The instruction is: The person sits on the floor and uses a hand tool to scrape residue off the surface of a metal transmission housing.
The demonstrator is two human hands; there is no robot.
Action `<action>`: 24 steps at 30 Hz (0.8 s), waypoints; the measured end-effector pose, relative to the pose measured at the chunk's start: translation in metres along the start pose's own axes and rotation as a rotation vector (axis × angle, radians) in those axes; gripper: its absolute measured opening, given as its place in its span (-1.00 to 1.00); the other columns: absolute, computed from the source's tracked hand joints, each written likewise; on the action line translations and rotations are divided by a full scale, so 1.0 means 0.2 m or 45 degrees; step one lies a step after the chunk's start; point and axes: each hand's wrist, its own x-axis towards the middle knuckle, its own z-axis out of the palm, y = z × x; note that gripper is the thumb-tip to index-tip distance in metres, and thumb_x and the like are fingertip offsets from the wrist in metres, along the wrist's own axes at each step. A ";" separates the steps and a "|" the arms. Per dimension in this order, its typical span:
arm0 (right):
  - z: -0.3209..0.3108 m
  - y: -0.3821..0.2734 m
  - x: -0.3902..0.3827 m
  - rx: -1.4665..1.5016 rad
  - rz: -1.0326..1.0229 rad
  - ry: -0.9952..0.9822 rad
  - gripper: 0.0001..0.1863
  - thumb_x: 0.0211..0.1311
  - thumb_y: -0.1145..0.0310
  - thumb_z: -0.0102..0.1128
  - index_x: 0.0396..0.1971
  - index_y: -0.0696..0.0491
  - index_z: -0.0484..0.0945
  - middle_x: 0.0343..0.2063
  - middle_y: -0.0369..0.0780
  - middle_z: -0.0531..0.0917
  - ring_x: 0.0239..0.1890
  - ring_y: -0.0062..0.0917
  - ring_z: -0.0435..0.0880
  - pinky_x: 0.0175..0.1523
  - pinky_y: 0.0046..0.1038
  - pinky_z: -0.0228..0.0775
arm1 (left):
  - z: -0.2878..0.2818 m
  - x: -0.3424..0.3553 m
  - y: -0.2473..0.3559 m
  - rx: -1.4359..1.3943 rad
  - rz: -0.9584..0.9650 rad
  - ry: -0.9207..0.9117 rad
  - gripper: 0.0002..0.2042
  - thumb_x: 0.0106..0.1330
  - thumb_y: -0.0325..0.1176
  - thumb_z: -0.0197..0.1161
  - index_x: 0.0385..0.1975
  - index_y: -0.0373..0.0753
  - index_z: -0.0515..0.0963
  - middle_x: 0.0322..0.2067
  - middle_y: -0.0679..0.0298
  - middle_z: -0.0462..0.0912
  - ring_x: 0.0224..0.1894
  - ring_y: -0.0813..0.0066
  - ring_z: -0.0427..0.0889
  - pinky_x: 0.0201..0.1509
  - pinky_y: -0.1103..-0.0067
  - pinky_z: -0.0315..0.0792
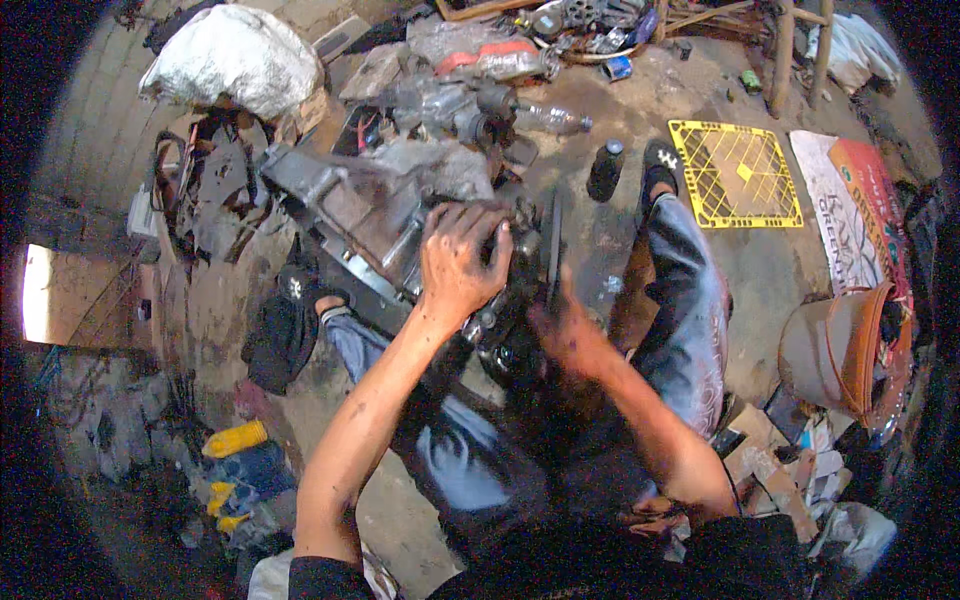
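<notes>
Grimy concrete floor (770,270), oil-stained; yellow plastic grid panel (735,173) flat on it, white sack (235,60) near brick wall (85,120).

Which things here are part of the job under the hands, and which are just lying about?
In hand:
- greasy metal gearbox housing, gripped by left hand
- dark bar-like tool by right hand

Lying about:
- yellow plastic grate
- dark bottle
- white sack
- yellow can

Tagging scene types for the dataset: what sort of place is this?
Probably an informal repair workshop, worked on the floor. The left hand rests on a greasy metal engine-like assembly, the right hand beside it; scrap metal parts lie piled on the stained concrete floor.
</notes>
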 end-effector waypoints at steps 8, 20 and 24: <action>0.17 -0.04 -0.09 0.128 -0.021 0.095 0.03 0.21 0.41 0.05 0.24 0.17 -0.71 0.19 0.15 0.26 0.21 -0.12 0.32 0.27 -0.32 0.14 | 0.02 -0.02 -0.02 -0.014 -0.009 0.042 -0.89 0.05 -0.43 0.23 -0.41 -0.20 0.58 -0.34 0.28 0.66 -0.26 0.32 0.62 -0.03 0.40 0.33; 0.17 -0.05 0.00 -0.061 -0.012 0.070 0.10 0.13 0.49 0.05 0.16 0.24 -0.82 0.21 0.17 0.20 0.18 -0.02 0.34 0.24 -0.31 0.19 | 0.02 -0.01 0.00 -0.063 0.025 0.106 -0.91 0.02 -0.44 0.24 -0.45 -0.22 0.57 -0.35 0.26 0.66 -0.30 0.31 0.62 -0.09 0.43 0.37; 0.30 -0.02 -0.22 -0.016 -0.139 0.021 0.08 0.18 0.45 0.08 0.19 0.23 -0.77 0.08 0.13 0.40 0.07 -0.15 0.46 0.20 -0.34 0.25 | 0.00 -0.03 -0.01 -0.068 0.001 0.031 -0.90 0.04 -0.45 0.23 -0.42 -0.22 0.57 -0.33 0.26 0.66 -0.29 0.30 0.61 -0.10 0.42 0.38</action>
